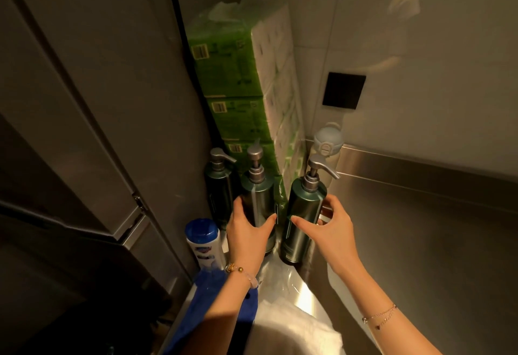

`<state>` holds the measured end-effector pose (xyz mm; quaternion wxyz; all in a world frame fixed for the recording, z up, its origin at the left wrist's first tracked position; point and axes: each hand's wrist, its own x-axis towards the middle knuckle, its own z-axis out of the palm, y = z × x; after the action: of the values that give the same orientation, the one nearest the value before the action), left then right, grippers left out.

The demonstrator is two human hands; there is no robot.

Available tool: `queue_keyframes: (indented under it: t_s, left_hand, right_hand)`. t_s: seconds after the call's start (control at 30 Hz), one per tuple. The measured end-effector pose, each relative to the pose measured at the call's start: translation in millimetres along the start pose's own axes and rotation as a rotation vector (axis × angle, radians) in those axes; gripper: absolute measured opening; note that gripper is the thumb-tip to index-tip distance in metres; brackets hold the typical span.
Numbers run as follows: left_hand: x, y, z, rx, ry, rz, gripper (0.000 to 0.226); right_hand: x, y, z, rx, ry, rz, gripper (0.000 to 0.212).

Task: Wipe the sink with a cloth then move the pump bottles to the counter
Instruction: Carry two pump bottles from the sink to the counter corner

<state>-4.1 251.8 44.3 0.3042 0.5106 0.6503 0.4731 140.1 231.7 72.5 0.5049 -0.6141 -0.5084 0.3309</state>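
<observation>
Head view: middle pump bottle point(259, 200) is wrapped by left hand point(246, 231), right pump bottle point(304, 209) by right hand point(333, 228), pumps point(315, 175) clear above each grip, likely for upright carrying.

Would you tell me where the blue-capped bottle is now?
In the head view the blue-capped bottle stands lower left, beside the left hand, near the leftmost pump bottle.

Glossy dark-green pump bottles point(304, 223) with satin grey metallic pumps; brushed, reflective steel bench point(420, 242); tissue packs point(224, 80) in shiny plastic film; soft matt white cloth point(294, 329).
</observation>
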Motion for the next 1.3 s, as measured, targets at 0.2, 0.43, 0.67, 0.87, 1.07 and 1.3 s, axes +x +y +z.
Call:
queue_keyframes:
  t_s: [0.2, 0.43, 0.67, 0.87, 1.07, 1.3]
  left_hand:
    - [16.8, -9.4, 4.9, 0.020, 0.038, -0.010, 0.081]
    - [22.4, -17.8, 3.4, 0.065, 0.007, 0.000, 0.078]
    - [22.1, -19.4, -2.1, 0.089, -0.028, -0.009, 0.080]
    - [23.0, -22.3, -2.9, 0.107, -0.050, 0.003, 0.078]
    - [22.1, -22.8, -1.1, 0.122, -0.037, -0.002, 0.080]
    - [18.6, -19.9, 0.8, 0.149, -0.009, 0.023, 0.075]
  right_hand:
    - [9.4, 5.0, 2.8, -0.003, -0.005, 0.008, 0.062]
    - [16.1, 7.4, 6.1, 0.007, -0.016, 0.019, 0.061]
    - [19.9, 12.7, 12.5, 0.016, -0.034, 0.025, 0.060]
    - [25.4, 16.8, 16.0, 0.019, -0.039, 0.016, 0.062]
    - [28.6, 20.7, 19.2, 0.017, -0.039, 0.007, 0.064]
    - [25.5, 23.4, 19.0, 0.009, -0.031, -0.004, 0.063]
